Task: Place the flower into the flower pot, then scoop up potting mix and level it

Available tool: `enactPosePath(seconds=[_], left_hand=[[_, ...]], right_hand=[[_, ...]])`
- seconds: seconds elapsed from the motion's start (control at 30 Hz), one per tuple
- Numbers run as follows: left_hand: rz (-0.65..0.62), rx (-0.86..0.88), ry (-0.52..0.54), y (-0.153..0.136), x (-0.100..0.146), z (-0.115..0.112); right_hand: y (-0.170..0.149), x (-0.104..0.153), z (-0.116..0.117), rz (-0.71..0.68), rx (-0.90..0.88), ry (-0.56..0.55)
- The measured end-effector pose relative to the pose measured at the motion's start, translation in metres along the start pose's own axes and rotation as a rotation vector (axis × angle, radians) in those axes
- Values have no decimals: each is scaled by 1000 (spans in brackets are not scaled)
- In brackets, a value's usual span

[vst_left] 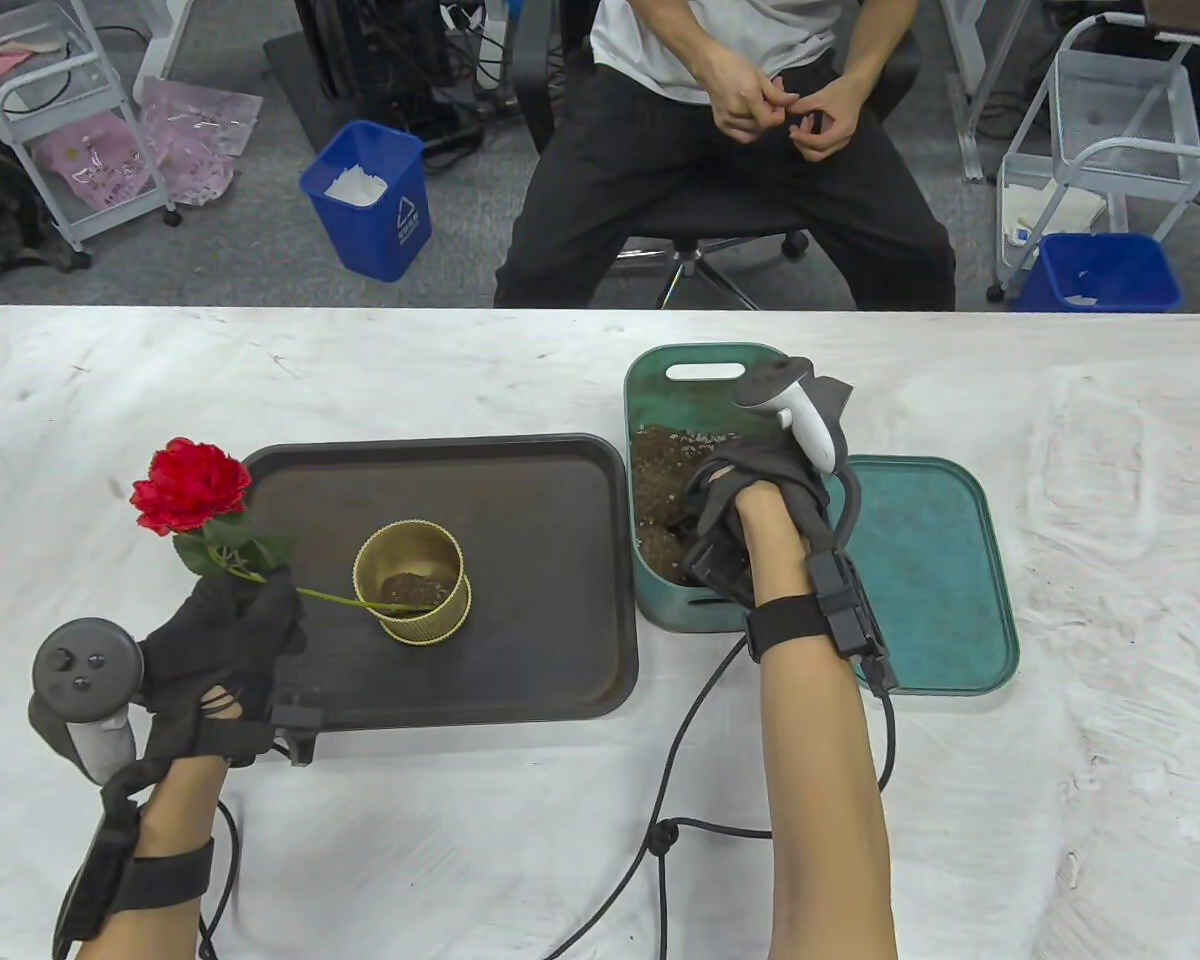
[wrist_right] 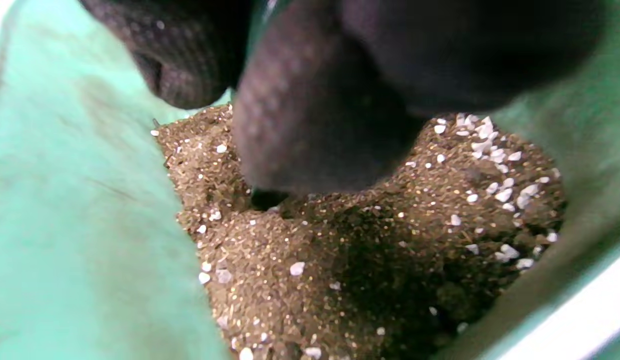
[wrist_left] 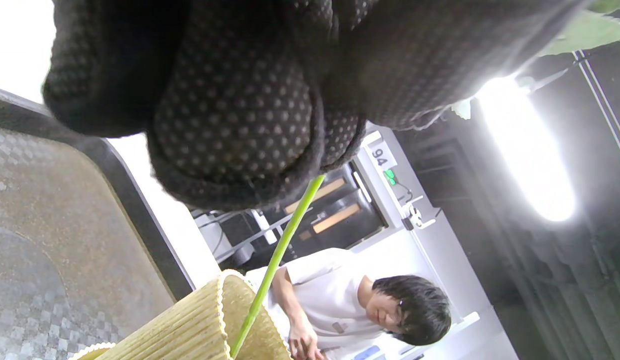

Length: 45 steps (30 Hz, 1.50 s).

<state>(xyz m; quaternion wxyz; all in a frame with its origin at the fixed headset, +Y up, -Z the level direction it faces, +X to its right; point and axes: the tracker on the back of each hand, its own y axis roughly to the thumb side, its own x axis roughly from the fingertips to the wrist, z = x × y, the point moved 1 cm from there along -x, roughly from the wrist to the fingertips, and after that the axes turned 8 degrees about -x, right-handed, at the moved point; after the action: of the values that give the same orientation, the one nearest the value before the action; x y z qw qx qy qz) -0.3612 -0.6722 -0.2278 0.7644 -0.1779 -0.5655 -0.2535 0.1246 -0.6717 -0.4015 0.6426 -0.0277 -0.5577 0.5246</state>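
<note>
A red rose [vst_left: 190, 488] on a green stem [vst_left: 330, 598] lies tilted, its lower end inside the gold ribbed pot [vst_left: 412, 582] on the dark tray [vst_left: 560, 480]. My left hand [vst_left: 250, 595] pinches the stem just below the leaves. The left wrist view shows the fingers [wrist_left: 234, 115] closed over the stem [wrist_left: 279, 250], which runs down into the pot [wrist_left: 189, 325]. My right hand [vst_left: 730, 485] reaches down into the green bin [vst_left: 660, 370] of potting mix [vst_left: 660, 470]. Its fingers [wrist_right: 310, 125] touch the mix [wrist_right: 340, 260]. Whether they hold anything is hidden.
The bin's green lid [vst_left: 930, 570] lies flat to its right. A person sits across the table with hands together [vst_left: 780, 105]. Glove cables trail over the white cloth near the front edge [vst_left: 670, 800]. The pot holds a little dark mix.
</note>
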Motion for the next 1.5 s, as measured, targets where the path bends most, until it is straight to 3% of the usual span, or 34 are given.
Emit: enactPosePath(seconds=[0.2,0.5,1.07,1.33,1.5], left_hand=[[1,-9,5,0,0,1],[-9,-7,1,0,0,0],[-8,5,-5,0,0,-2],[-11,5,-5,0,-1,-2],[-14,2,-4,0,-1,-2]], right_hand=[[-8,-2,-2,-16,-82,46],[-24,19,-10,-48,-242,68],[-47,68,-35,-117,-474,-29],[-32,89,-40,-195,-476,-24],[-9,100,-28,-271,-432,21]])
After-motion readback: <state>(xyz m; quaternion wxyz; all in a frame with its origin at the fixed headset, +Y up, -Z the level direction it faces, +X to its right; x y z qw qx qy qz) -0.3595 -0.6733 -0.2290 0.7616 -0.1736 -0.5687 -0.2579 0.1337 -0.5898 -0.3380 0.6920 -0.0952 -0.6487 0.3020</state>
